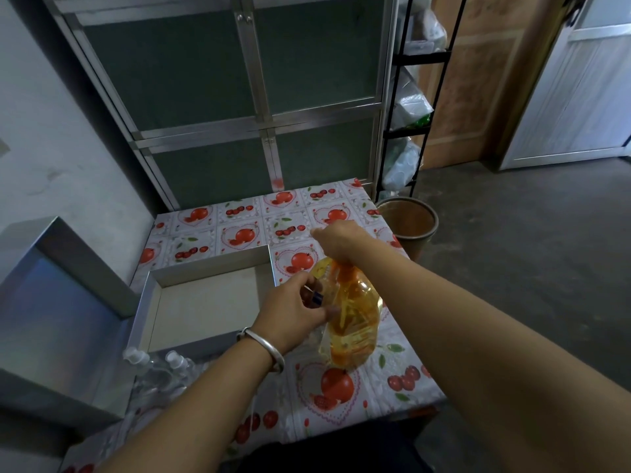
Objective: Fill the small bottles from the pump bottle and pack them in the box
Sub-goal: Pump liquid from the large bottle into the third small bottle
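Both forearms reach fwd over the table (211,230), which has a fruit-print cover. R arm comes in long from lower right, wrist bent down. L arm comes from bottom centre, angled up-right, w/ a silver bangle (263,349) at the wrist.

Right hand (338,242) sits on top of the pump bottle (353,322), fingers curled down round the orange pump head. Knuckles face up; fingertips are hidden under the hand.

Left hand (293,310) is just left of the pump bottle's neck, fingers curled round a small bottle (324,288). It's clear plastic, held right against the pump spout; a dark blue bit shows by the fingers. Fill level can't be told, too blurred.

Pump bottle: big, clear, full of amber-yellow liquid, stands upright at table's mid-right, orange pump on top.

Box (160,302): shallow, silver-walled w/ pale floor, lying open on table just left of the hands. Its silver lid (61,302) sits further left, off the table edge.

More small clear bottles (160,367) w/ white pump tops lie in front of the box, near the left forearm.

Round tan bin (409,220) stands on floor past table's far-right corner.
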